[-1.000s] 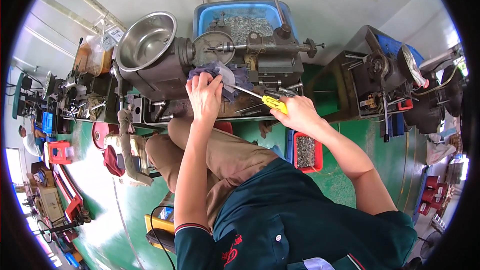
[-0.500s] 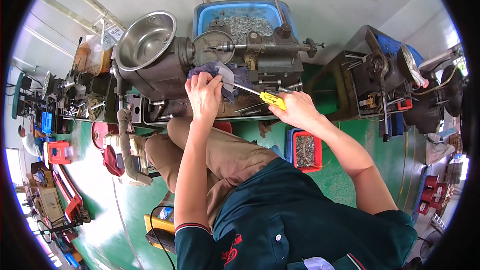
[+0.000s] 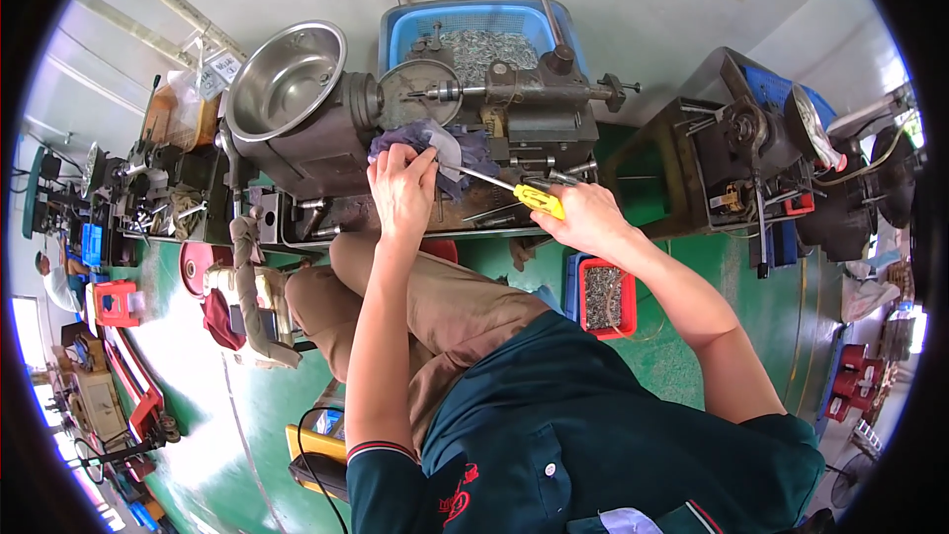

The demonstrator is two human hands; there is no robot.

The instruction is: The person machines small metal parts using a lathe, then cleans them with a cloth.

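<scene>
My right hand (image 3: 587, 215) is wrapped round the yellow handle of a screwdriver (image 3: 540, 200). Its thin metal shaft slants up and left to the fingertips of my left hand (image 3: 403, 190). Thumb and fingers there are pinched together beside the tip; what they hold is too small to make out. Beneath the tip lies a crumpled dark purple cloth (image 3: 473, 148) with a pale, curved piece (image 3: 447, 150) on it. Both rest at the front of a dark metal bench lathe (image 3: 544, 119), just below its round plate (image 3: 423, 91).
A steel bowl (image 3: 289, 81) sits on the lathe's left end. Behind stands a blue basket (image 3: 395, 35) of small metal parts, near an upright lever (image 3: 547, 10). A red bin (image 3: 631, 309) of small parts is on the floor at right. Another machine (image 3: 732, 153) stands further right.
Both hands and the screwdriver keep nearly the same place; the screwdriver's handle has shifted very slightly. The rest looks the same.
</scene>
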